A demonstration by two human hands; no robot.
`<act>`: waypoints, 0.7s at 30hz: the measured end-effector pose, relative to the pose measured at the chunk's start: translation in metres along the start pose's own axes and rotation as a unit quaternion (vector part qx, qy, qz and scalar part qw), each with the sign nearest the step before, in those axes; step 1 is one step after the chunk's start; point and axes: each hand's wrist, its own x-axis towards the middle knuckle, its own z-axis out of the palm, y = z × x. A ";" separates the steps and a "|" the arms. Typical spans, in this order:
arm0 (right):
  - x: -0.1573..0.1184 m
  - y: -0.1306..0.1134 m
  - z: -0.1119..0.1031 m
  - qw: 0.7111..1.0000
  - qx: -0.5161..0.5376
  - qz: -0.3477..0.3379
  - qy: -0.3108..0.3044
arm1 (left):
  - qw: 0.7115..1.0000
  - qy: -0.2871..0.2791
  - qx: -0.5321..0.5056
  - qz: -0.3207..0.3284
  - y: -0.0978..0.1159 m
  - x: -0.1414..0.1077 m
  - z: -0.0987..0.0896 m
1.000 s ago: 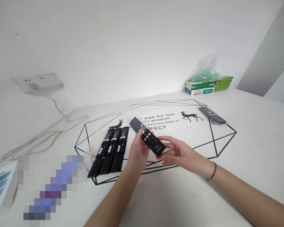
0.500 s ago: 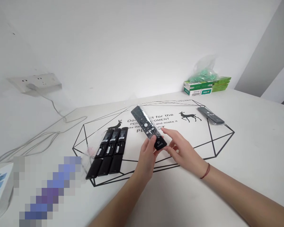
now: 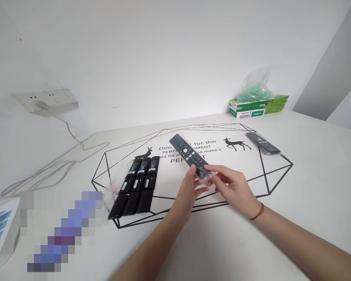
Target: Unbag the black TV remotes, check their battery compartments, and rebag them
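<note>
A black remote control [image 3: 188, 153] in a clear plastic sleeve is tilted over the middle of the table, buttons up. My left hand [image 3: 187, 195] holds its lower end, thumb at the near left edge and fingers partly hidden beneath. At the near end of the remote, my right hand [image 3: 232, 187] pinches the bunched clear plastic sleeve [image 3: 204, 179] between thumb and fingers. To the left, three black remotes [image 3: 138, 183] lie side by side with their backs up and battery compartments uncovered. Another remote [image 3: 262, 143] in clear plastic lies at the right.
Green and white boxes [image 3: 247, 109] stand at the back right with a plastic bag [image 3: 256, 88] on top. A cable [image 3: 73, 134] runs from the wall socket [image 3: 48, 101] down to the left. A white box [image 3: 2, 230] and a blurred-out patch are at the near left.
The plastic now covers the remote's near end, which was bare before. My right hand has closed in from beside the remote and pinches the plastic there.
</note>
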 end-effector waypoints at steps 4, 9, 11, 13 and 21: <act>-0.001 -0.004 0.001 0.999 -0.018 -0.021 -0.031 | 0.995 0.053 -0.081 0.031 0.013 0.006 -0.007; 0.002 -0.007 -0.003 0.998 -0.026 0.010 0.052 | 0.991 0.055 -0.090 0.078 0.020 0.005 -0.006; 0.002 -0.008 -0.005 0.996 -0.030 0.010 0.081 | 0.989 0.060 -0.100 0.092 0.019 0.004 -0.005; 0.002 -0.009 -0.005 0.996 -0.034 0.003 0.078 | 0.987 0.066 -0.100 0.106 0.018 0.004 -0.004; 0.007 -0.006 0.001 0.985 0.128 0.114 0.001 | 0.985 0.050 -0.066 0.151 0.015 0.004 -0.008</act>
